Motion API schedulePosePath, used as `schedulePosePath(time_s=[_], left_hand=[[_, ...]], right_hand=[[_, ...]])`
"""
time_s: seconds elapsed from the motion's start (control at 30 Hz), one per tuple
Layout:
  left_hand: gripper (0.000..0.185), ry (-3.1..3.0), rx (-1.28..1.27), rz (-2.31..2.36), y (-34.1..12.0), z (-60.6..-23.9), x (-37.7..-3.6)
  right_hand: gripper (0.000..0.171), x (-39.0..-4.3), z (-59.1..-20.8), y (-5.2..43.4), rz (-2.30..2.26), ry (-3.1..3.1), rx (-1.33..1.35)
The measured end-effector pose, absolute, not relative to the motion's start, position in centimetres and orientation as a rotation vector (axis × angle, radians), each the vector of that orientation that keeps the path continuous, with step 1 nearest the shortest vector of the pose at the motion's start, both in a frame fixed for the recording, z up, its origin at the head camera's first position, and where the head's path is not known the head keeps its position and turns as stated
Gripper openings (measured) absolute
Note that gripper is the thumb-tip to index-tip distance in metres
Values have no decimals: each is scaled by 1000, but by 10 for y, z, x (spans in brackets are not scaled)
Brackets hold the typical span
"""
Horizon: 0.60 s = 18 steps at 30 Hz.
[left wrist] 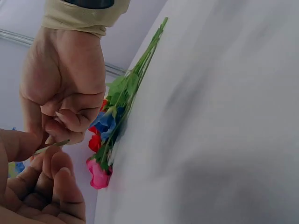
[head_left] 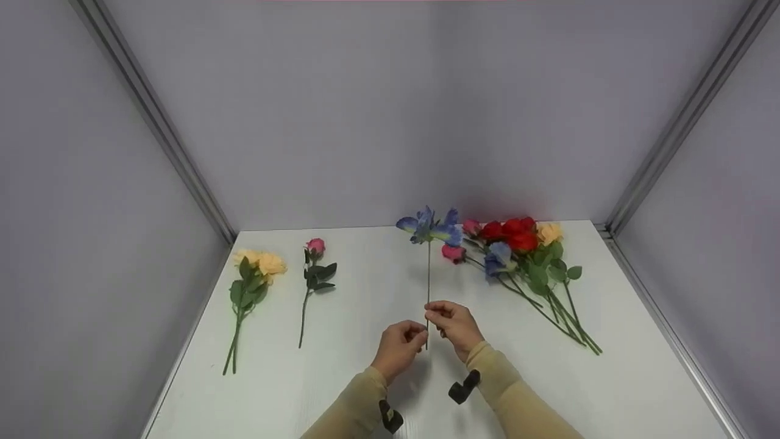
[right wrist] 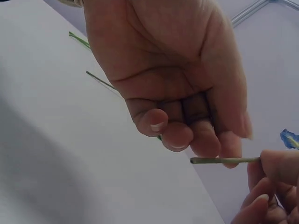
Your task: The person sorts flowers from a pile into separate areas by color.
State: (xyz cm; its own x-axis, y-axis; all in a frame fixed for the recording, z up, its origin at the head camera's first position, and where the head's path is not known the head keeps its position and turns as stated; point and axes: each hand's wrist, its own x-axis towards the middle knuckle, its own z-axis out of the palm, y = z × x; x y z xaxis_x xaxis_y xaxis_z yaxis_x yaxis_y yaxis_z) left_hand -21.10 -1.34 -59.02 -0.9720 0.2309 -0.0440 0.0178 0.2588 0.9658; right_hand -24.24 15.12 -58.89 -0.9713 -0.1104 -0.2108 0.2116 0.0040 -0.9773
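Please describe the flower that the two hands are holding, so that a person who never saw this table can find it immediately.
On the white table, look at the middle, just left of the big heap of mixed flowers. The blue flower stands out there on a thin bare stem, whose lower end the left hand and right hand pinch. Unlike its neighbours, it has blue petals, no leaves on the stem, and is held.

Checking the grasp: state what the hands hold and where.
Both hands, left hand and right hand, pinch the blue flower by the lower end of its stem.
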Motion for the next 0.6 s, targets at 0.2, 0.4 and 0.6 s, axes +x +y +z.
schedulePosePath(time_s=[0.2,0.4,0.6], left_hand=[[5,2623,320,1637,-24,-600,-215],[5,2760,291,1546,-36,-615,-221],[6,2741,124,1485,-57,-628,-230]], right_hand=[[26,-247,-594,133,-2060,2033,116],[28,-248,-607,129,-1963,2064,60],[29,-245,-625,151,-1814,2174,63]])
